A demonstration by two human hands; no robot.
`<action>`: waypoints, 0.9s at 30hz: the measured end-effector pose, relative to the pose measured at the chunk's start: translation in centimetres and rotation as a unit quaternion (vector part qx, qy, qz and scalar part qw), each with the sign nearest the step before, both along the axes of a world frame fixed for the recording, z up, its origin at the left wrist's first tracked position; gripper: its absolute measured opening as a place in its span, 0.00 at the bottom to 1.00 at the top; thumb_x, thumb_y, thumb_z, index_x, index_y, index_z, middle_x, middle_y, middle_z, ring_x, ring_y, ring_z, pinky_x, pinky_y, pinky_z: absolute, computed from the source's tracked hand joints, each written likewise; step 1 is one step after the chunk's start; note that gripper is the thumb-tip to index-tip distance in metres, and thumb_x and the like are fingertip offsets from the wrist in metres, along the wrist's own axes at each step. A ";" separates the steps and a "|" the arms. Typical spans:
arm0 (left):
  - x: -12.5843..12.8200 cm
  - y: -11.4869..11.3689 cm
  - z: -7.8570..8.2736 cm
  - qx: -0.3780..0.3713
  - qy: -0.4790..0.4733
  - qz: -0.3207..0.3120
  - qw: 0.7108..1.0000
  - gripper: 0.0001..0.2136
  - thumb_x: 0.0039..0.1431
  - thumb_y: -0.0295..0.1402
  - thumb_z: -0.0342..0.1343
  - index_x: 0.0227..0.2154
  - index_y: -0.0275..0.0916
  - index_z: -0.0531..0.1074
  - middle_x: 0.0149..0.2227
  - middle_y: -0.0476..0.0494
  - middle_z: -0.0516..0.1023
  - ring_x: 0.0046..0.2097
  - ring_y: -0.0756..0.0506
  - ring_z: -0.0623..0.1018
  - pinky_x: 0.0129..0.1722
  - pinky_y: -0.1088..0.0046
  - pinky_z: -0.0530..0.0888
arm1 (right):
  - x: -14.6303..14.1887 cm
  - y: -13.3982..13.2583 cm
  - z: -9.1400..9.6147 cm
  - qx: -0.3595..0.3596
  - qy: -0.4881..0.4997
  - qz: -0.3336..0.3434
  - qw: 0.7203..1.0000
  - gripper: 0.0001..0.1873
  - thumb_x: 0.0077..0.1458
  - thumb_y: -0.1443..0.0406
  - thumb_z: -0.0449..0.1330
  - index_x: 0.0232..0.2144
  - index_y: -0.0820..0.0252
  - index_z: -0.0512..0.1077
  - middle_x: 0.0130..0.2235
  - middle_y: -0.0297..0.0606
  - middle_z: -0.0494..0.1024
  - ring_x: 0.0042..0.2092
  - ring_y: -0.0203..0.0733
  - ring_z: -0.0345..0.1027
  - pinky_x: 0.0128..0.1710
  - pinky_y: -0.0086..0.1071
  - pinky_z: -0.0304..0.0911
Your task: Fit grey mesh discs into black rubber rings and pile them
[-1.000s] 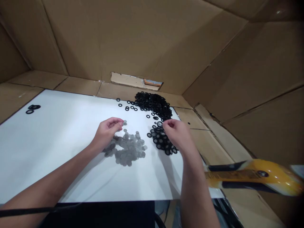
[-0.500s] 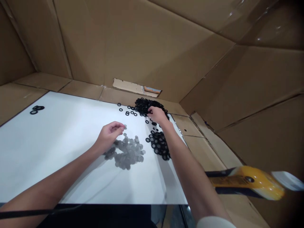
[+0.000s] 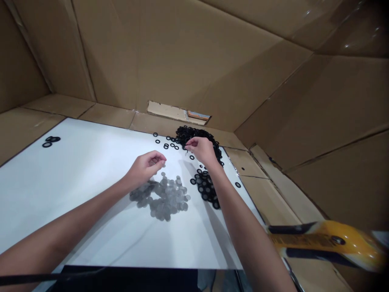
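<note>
My left hand [image 3: 145, 167] hovers over a heap of flat grey discs [image 3: 165, 196] on the white board [image 3: 75, 182], its fingers pinched together on something I cannot make out. My right hand [image 3: 202, 150] is at the near edge of the big pile of black rubber rings [image 3: 197, 136] at the back of the board, fingertips pinched on a small black ring. A second cluster of black rings [image 3: 206, 188] with grey centres lies just right of the grey discs, under my right forearm.
Cardboard walls [image 3: 182, 61] enclose the board on all sides. A few black rings [image 3: 51, 140] lie at the far left of the board. A yellow and black tool [image 3: 328, 243] sits at the lower right. A cut slot [image 3: 179, 113] shows in the back wall.
My right hand went from the filled rings to the big black pile, then drew back slightly with its fingertips pinched. My left hand stayed over the grey discs.
</note>
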State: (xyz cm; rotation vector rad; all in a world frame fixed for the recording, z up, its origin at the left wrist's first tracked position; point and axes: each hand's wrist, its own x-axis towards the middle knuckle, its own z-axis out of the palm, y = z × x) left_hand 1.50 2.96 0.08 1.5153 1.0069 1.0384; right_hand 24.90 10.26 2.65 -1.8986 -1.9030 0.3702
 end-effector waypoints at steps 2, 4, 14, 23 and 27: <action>-0.6 -0.2 0.2 0.002 -0.003 -0.014 1.000 0.14 0.57 0.43 0.60 0.41 0.40 0.74 0.34 0.46 0.75 0.33 0.48 0.75 0.32 0.73 0.72 | -1.8 -2.9 0.4 -0.016 0.173 0.055 0.983 0.10 0.53 0.61 0.65 0.36 0.61 0.77 0.32 0.38 0.81 0.35 0.40 0.75 0.38 0.31 0.68; -0.8 -0.6 0.6 0.000 0.007 -0.031 0.999 0.15 0.57 0.44 0.61 0.42 0.40 0.74 0.35 0.47 0.77 0.33 0.48 0.76 0.32 0.73 0.73 | -3.9 -5.7 0.4 -0.045 0.349 0.098 0.931 0.15 0.46 0.57 0.70 0.32 0.62 0.77 0.31 0.37 0.80 0.33 0.40 0.74 0.37 0.34 0.70; -0.8 -1.3 -0.2 -0.038 -0.030 0.009 0.999 0.11 0.61 0.43 0.57 0.35 0.39 0.70 0.29 0.48 0.77 0.31 0.47 0.77 0.37 0.69 0.74 | -5.8 -9.2 -1.9 -0.113 0.267 0.119 0.950 0.12 0.53 0.58 0.65 0.38 0.58 0.76 0.36 0.37 0.79 0.34 0.41 0.71 0.37 0.35 0.64; -0.3 -2.6 -0.1 -0.064 -0.026 -0.005 0.998 0.09 0.63 0.40 0.53 0.32 0.40 0.69 0.27 0.52 0.74 0.30 0.49 0.74 0.35 0.72 0.70 | -6.0 -9.9 -2.6 -0.096 0.053 0.152 0.982 0.08 0.55 0.72 0.59 0.28 0.56 0.74 0.32 0.33 0.78 0.35 0.40 0.70 0.36 0.31 0.58; -0.3 -2.6 -0.4 -0.072 -0.028 -0.005 0.997 0.09 0.63 0.41 0.54 0.33 0.41 0.69 0.26 0.52 0.73 0.30 0.49 0.73 0.34 0.73 0.70 | -5.6 -9.7 -3.0 -0.069 0.006 0.121 0.990 0.05 0.55 0.70 0.63 0.36 0.57 0.76 0.37 0.38 0.78 0.39 0.43 0.71 0.40 0.33 0.60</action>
